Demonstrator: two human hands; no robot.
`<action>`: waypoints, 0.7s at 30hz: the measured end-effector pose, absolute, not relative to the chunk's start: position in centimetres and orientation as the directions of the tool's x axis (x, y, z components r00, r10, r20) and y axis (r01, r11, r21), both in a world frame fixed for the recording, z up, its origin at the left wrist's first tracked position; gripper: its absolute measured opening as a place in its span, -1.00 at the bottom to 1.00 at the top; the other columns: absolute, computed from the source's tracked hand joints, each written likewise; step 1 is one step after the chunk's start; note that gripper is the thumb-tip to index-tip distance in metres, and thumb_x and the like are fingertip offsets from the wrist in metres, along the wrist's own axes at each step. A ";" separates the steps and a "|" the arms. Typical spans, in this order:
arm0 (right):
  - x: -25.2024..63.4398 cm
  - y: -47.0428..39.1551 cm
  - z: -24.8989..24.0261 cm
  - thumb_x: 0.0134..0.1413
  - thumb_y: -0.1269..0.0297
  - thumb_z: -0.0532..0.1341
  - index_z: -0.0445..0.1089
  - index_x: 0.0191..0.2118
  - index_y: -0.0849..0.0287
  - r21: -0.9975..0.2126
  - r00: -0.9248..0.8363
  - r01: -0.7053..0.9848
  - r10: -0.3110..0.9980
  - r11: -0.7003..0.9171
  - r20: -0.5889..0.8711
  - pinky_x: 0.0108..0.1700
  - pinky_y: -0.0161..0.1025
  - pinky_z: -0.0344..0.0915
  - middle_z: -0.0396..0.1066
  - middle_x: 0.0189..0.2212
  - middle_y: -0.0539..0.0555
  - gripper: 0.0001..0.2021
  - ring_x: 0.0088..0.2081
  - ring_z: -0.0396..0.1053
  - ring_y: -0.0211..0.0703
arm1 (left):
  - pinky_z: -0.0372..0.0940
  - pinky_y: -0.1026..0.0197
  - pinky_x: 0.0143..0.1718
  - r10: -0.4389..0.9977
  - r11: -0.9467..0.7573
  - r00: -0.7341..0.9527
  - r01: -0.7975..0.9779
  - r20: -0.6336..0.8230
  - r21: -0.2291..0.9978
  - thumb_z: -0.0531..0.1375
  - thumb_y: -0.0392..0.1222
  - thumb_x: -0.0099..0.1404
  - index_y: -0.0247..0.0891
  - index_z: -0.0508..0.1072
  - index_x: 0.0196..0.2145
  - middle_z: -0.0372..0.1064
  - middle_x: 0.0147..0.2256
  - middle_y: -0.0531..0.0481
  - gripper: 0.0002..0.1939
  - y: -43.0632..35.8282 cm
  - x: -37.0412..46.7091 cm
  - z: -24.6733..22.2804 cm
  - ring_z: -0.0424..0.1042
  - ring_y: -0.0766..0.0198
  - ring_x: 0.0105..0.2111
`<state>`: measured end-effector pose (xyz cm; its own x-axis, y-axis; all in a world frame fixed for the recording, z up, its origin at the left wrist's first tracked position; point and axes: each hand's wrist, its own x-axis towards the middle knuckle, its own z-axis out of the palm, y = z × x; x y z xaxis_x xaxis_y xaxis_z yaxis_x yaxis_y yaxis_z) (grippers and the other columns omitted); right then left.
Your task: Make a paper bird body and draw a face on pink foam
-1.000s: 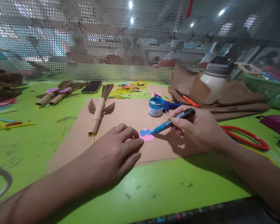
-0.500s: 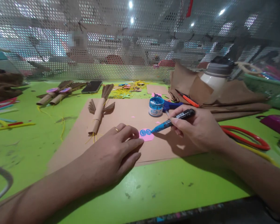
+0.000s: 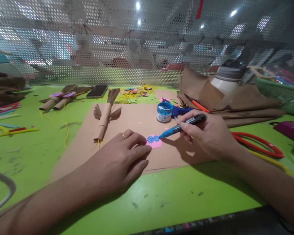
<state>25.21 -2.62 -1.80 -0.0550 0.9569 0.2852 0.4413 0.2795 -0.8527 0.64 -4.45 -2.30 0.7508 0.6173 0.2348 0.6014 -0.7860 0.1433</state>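
Note:
A small pink paper piece (image 3: 155, 144) lies on a brown paper sheet (image 3: 137, 161). Two blue ring-like shapes are drawn side by side on it. The fingertips of my left hand (image 3: 123, 158) are bent and press on its left edge. My right hand (image 3: 208, 133) is closed round a blue and black marker (image 3: 173, 130), whose tip touches the right ring. A thin pale stick shows by the right fingers; whether they hold it I cannot tell. Just beyond stands an open jar of blue paint (image 3: 164, 114). To the left is a rolled brown paper figure (image 3: 103, 122) with folded wings.
Two similar paper figures (image 3: 61, 101) lie at far left, near a phone (image 3: 97, 91). Blue-handled scissors (image 3: 182, 111) are behind the jar. A white bottle (image 3: 225, 81), folded brown paper (image 3: 257, 99) and a green basket (image 3: 279, 94) stand right. A perforated screen (image 3: 137, 71) rises behind.
The view has shifted very slightly. Both hands keep nearly the same place, with the marker tip still at the right ring on the pink paper piece.

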 end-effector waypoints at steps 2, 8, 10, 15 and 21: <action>25.2 -2.7 -1.8 0.03 0.28 0.22 0.36 -0.41 0.18 -0.831 -0.075 0.472 0.952 0.296 0.296 -0.51 -0.28 0.17 0.27 -0.66 -0.07 -0.90 -0.60 0.23 -0.27 | 0.26 -0.01 -0.11 0.614 -0.788 0.756 0.600 0.226 0.137 0.01 -0.20 0.38 -0.26 0.48 -0.20 0.35 -0.12 -0.15 -0.75 -4.4 0.6 -2.2 0.26 0.09 -0.13; 25.2 -3.0 -1.8 0.05 0.26 0.22 0.35 -0.40 0.18 -0.841 -0.120 0.449 0.953 0.303 0.280 -0.54 -0.30 0.15 0.29 -0.64 -0.06 -0.89 -0.62 0.23 -0.29 | 0.27 0.01 -0.12 0.605 -0.795 0.761 0.592 0.235 0.131 0.01 -0.20 0.39 -0.25 0.49 -0.19 0.36 -0.14 -0.16 -0.75 -4.4 0.7 -2.2 0.27 0.10 -0.15; 25.2 -3.0 -1.9 0.05 0.26 0.22 0.35 -0.39 0.18 -0.857 -0.114 0.421 0.955 0.296 0.273 -0.54 -0.30 0.16 0.29 -0.65 -0.06 -0.89 -0.62 0.23 -0.29 | 0.27 0.01 -0.12 0.613 -0.789 0.748 0.597 0.255 0.146 0.02 -0.21 0.38 -0.25 0.49 -0.21 0.36 -0.14 -0.15 -0.75 -4.4 0.7 -2.2 0.27 0.10 -0.14; 25.2 -3.0 -1.7 0.04 0.33 0.21 0.35 -0.41 0.19 -0.871 -0.055 0.376 0.946 0.315 0.319 -0.50 -0.30 0.20 0.32 -0.63 -0.06 -0.94 -0.60 0.24 -0.30 | 0.27 0.02 -0.13 0.607 -0.794 0.755 0.591 0.249 0.144 0.03 -0.21 0.37 -0.26 0.49 -0.20 0.36 -0.14 -0.15 -0.76 -4.4 0.7 -2.2 0.28 0.09 -0.14; 25.1 -2.9 -1.9 0.04 0.28 0.23 0.36 -0.42 0.19 -0.853 -0.049 0.424 0.949 0.303 0.313 -0.53 -0.29 0.19 0.31 -0.62 -0.04 -0.89 -0.61 0.24 -0.30 | 0.27 0.01 -0.12 0.606 -0.795 0.765 0.594 0.219 0.124 0.01 -0.20 0.39 -0.26 0.48 -0.19 0.35 -0.14 -0.16 -0.74 -4.3 0.6 -2.1 0.27 0.10 -0.14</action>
<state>25.08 -2.90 -1.86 -0.0489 0.9485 0.3129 0.4237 0.3034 -0.8535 0.60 -4.28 -2.11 0.7646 0.6062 0.2189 0.5945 -0.7945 0.1238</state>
